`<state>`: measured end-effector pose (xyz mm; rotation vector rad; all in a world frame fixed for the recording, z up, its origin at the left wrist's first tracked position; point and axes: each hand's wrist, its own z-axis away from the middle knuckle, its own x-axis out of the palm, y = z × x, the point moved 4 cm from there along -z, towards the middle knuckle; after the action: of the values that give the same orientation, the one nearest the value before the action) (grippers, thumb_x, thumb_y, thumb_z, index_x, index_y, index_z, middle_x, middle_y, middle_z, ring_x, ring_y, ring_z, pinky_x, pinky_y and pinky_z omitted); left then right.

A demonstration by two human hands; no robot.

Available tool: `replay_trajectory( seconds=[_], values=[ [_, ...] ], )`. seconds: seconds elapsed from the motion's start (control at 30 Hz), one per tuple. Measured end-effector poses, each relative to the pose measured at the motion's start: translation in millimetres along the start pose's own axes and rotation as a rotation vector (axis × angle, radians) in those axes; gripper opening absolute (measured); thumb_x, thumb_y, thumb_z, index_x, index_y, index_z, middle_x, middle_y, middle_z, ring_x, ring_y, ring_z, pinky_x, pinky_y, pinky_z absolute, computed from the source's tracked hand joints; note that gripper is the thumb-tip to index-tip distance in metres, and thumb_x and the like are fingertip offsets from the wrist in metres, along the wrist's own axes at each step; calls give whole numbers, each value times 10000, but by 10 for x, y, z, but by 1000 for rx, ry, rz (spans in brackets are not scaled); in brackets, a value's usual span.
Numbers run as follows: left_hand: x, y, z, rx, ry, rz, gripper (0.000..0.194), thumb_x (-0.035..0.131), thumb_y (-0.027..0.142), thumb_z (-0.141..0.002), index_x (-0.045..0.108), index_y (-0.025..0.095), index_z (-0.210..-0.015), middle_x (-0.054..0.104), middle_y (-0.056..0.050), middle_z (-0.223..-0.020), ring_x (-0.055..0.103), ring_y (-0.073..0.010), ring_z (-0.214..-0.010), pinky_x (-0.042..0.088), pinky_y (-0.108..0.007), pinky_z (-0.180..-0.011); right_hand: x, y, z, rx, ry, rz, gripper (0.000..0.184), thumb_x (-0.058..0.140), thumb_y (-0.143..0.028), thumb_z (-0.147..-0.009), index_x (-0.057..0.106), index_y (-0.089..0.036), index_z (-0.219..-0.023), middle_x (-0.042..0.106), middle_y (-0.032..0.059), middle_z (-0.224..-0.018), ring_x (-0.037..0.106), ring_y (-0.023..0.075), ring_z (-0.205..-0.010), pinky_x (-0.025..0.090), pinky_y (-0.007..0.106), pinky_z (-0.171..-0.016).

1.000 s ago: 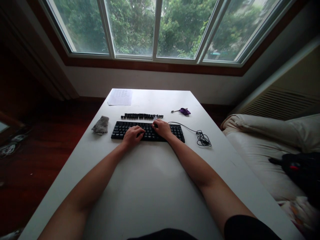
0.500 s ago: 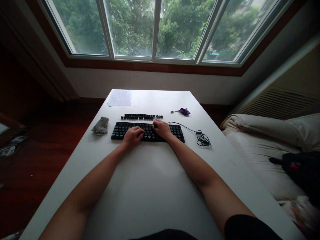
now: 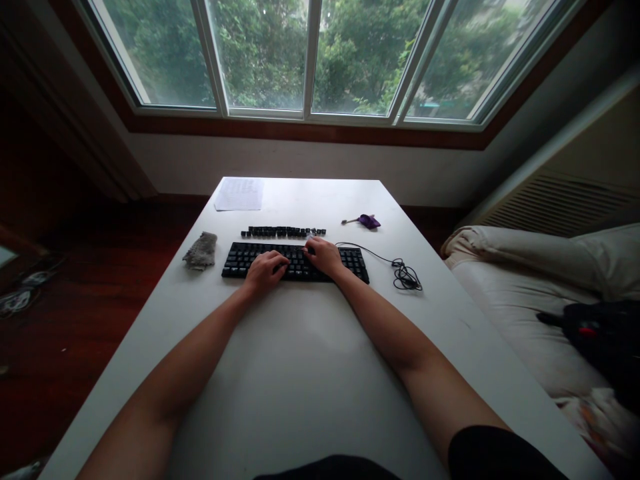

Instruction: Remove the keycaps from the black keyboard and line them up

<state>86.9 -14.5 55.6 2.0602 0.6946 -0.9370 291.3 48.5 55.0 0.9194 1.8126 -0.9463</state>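
Note:
A black computer keyboard [image 3: 235,261] lies across the white table. My left hand [image 3: 266,270] rests on its left half with bent fingers, gripping it from the near side. Over the keyboard's middle, my right hand [image 3: 324,256] is closed, fingertips pinched near the upper key rows. A small pale thing [image 3: 311,235] shows at those fingers, too small to name. Just beyond the keyboard, loose black keycaps [image 3: 280,232] stand in rows. My hands and wrists hide part of the keys.
A grey cloth [image 3: 201,251] lies left of the keyboard. To the right is a coiled black cable [image 3: 407,275]. Farther back are a small brush with a purple part [image 3: 369,221] and a sheet of paper [image 3: 239,194]. A sofa [image 3: 520,293] stands right of the table [image 3: 300,373].
Both hands stay in nearly the same place on the keyboard. The whole view has shifted very slightly; nothing on the table has visibly moved.

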Motion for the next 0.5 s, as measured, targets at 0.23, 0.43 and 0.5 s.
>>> replay_trajectory(
  seconds=[0.23, 0.43, 0.5],
  values=[
    [1, 2, 2, 0, 1, 9, 178, 563, 252, -932, 708, 251, -1035, 686, -44, -1053, 626, -219, -990, 471, -379, -883, -9, -14, -1, 7, -7, 1, 225, 525, -414, -963, 673, -247, -992, 680, 42, -1048, 595, 197, -862, 352, 283, -690],
    [-3, 6, 1, -2, -2, 1, 177, 557, 268, -939, 706, 251, -1034, 687, -44, -1059, 625, -221, -995, 465, -382, -881, -18, -21, 1, 18, -21, 6, 235, 522, -416, -964, 678, -246, -1008, 675, 50, -1055, 594, 199, -869, 363, 281, -702],
    [-5, 8, 0, -2, -6, 2, 178, 556, 270, -940, 706, 252, -1035, 687, -43, -1060, 625, -221, -1001, 464, -382, -885, -15, -18, 1, 19, -21, 6, 237, 521, -419, -964, 677, -247, -1009, 676, 49, -1055, 594, 198, -870, 363, 281, -701]
  ],
)
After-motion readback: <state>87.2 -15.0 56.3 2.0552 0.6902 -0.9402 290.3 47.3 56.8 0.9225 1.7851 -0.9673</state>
